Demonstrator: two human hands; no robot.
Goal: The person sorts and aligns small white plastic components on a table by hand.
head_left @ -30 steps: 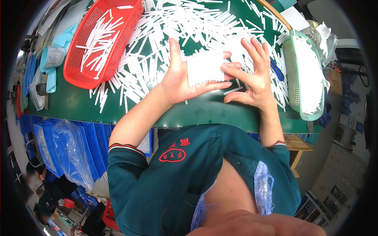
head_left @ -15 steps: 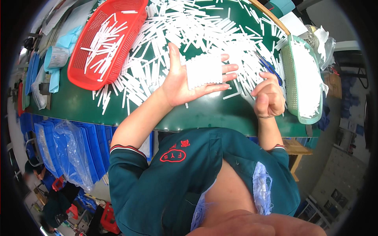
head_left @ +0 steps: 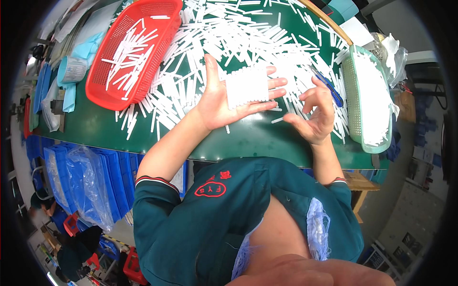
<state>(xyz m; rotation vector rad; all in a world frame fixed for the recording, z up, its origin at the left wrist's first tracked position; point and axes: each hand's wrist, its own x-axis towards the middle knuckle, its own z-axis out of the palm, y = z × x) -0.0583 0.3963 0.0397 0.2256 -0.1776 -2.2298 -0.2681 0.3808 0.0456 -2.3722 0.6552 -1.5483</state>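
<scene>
My left hand [head_left: 214, 102] is palm up, its fingers stretched and thumb raised. Across the palm and fingers lies a flat layer of short white sticks [head_left: 247, 87], side by side with slightly uneven ends. To its right is my right hand [head_left: 316, 114], raised over the near part of the table. Its fingers are loosely bent and the thumb stands apart, with nothing seen between them. A wide heap of loose white sticks [head_left: 210, 35] covers the table beyond both hands. Whether the sticks are solid or hollow cannot be made out.
A red perforated basket [head_left: 98, 86] with some white sticks stands at the left. On the right, a pale green basket [head_left: 354, 95] is full of white sticks. A blue pen-like tool [head_left: 334, 93] lies beside it on the green table [head_left: 219, 145]. Blue bins [head_left: 107, 178] stand below the left edge.
My right hand has turned and shifted slightly left; its thumb and fingers have spread from a more curled pose. My left hand stays nearly still with the layer of sticks on it.
</scene>
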